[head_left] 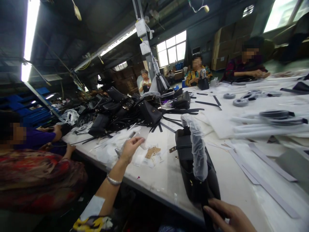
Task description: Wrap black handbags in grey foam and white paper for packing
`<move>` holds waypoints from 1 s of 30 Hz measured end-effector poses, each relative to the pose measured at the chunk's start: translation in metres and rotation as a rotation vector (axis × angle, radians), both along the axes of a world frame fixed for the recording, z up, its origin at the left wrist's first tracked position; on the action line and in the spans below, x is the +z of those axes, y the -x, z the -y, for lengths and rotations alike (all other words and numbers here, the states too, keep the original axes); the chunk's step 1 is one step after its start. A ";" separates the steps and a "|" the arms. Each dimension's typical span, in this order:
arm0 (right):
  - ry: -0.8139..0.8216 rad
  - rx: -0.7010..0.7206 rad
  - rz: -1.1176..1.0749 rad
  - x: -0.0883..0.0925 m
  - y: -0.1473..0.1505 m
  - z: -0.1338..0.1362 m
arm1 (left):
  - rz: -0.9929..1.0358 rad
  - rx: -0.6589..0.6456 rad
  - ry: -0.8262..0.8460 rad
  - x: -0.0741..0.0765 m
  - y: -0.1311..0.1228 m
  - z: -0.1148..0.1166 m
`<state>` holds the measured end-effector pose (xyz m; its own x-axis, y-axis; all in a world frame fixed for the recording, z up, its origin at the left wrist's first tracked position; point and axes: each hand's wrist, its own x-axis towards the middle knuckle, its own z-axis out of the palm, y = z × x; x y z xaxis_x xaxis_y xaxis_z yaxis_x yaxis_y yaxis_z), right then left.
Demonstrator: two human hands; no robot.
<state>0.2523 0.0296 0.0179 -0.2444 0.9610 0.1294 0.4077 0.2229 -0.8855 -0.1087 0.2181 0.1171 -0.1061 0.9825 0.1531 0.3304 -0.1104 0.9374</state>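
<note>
My left hand (pixel 131 147), with a silver bracelet at the wrist, reaches out over the white table (pixel 164 180) and pinches a thin clear or white piece from a heap of plastic wrappings (pixel 108 151). Brown paper tags (pixel 152 151) lie just right of it. My right hand (pixel 229 214) grips the near end of a black handbag (pixel 198 174) lying at the table's front edge. The bag's handle is wrapped in clear plastic (pixel 198 145).
A big pile of black handbags and straps (pixel 125 109) fills the table's far left. Grey strips (pixel 263 180), rolled tape (pixel 240 102) and white sheets lie to the right. Seated people work along the left edge and the far side. A post with sockets (pixel 145 42) stands behind the pile.
</note>
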 end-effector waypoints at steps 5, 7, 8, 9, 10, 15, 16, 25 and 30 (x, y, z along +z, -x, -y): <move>0.287 0.051 -0.155 0.015 0.002 0.006 | 0.208 -0.182 0.283 -0.042 -0.060 0.106; 0.361 0.077 -0.248 0.021 0.004 0.009 | 0.270 -0.231 0.382 -0.060 -0.083 0.142; 0.374 0.089 -0.285 0.024 0.006 0.010 | 0.300 -0.249 0.418 -0.068 -0.093 0.156; 0.369 0.098 -0.311 0.027 0.008 0.011 | 0.326 -0.268 0.442 -0.075 -0.102 0.168; 0.356 0.109 -0.323 0.029 0.010 0.011 | 0.346 -0.288 0.458 -0.081 -0.110 0.177; 0.337 0.053 -0.234 0.026 0.017 0.015 | 0.365 -0.407 0.476 -0.090 -0.134 0.196; 0.335 0.032 -0.216 0.024 0.017 0.015 | 0.368 -0.421 0.457 -0.088 -0.136 0.196; 0.106 0.070 -0.108 0.033 0.016 0.013 | 0.226 -0.278 0.300 -0.075 -0.140 0.189; 0.096 0.120 0.002 0.042 0.012 0.010 | 0.182 -0.213 0.318 -0.079 -0.122 0.198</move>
